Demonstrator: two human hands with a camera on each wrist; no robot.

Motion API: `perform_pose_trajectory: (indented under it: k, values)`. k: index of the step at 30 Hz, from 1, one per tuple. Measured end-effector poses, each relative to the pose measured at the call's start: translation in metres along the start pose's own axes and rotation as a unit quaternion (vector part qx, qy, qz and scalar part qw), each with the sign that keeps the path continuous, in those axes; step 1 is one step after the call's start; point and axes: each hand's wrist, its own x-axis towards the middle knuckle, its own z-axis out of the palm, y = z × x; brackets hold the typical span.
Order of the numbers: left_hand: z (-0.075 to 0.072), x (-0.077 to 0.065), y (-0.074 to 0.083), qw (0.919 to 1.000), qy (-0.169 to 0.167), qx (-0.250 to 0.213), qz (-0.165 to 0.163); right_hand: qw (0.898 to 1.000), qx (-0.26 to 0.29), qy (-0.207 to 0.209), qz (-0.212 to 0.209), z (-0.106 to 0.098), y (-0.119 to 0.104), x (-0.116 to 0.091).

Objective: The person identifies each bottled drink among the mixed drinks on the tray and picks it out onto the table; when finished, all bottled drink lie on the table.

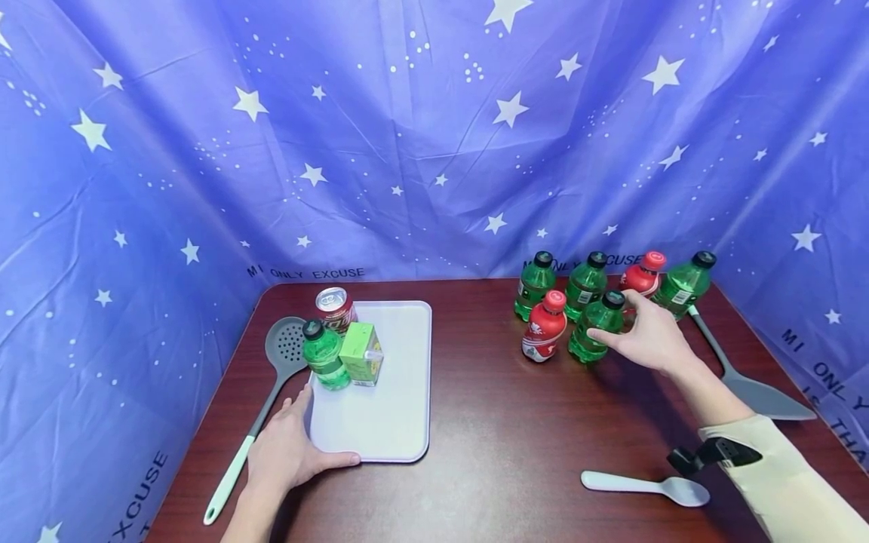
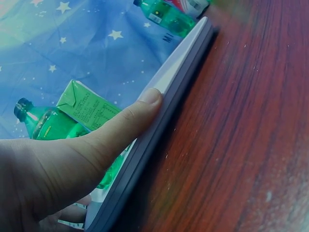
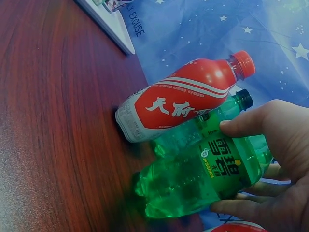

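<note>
My right hand (image 1: pixel 648 332) grips a green soda bottle (image 1: pixel 592 341) with a black cap, thumb on one side and fingers on the other. The bottle stands upright on the table; in the right wrist view its label (image 3: pixel 219 162) shows. Beside it stands a red-labelled bottle (image 1: pixel 545 329) with a red cap. Spread around the near left corner of a white tray (image 1: pixel 394 415), my left hand (image 1: pixel 285 449) touches its rim, with the thumb (image 2: pixel 140 111) along the near edge. On the tray are a green bottle (image 1: pixel 328 363), a green drink carton (image 1: pixel 361 354) and a soda can (image 1: pixel 335 305).
Behind the held bottle stand more green bottles (image 1: pixel 536 290) and another red one (image 1: pixel 640 277). A grey slotted skimmer (image 1: pixel 280 362) lies left of the tray. At the right lie a grey spatula (image 1: pixel 760 396) and a white spoon (image 1: pixel 645 486). Star-patterned cloth (image 1: pixel 434 151) surrounds the table.
</note>
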Motion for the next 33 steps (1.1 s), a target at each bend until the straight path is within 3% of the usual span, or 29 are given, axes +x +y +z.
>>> perform_pose_trajectory:
  k: [20, 26, 33]
  values:
    - [-0.003, 0.002, 0.003, 0.9999, -0.014, -0.007, -0.001, 0.999, -0.003, -0.032, -0.015, -0.006, 0.003, 0.004]
    - [-0.002, 0.001, 0.002, 0.9999, -0.013, -0.011, -0.004, 0.999, 0.012, -0.02, -0.038, -0.018, -0.003, 0.011]
    - [-0.003, -0.001, 0.002, 0.9999, -0.011, -0.004, -0.001, 0.997, 0.044, 0.0, -0.056, -0.041, -0.025, 0.024]
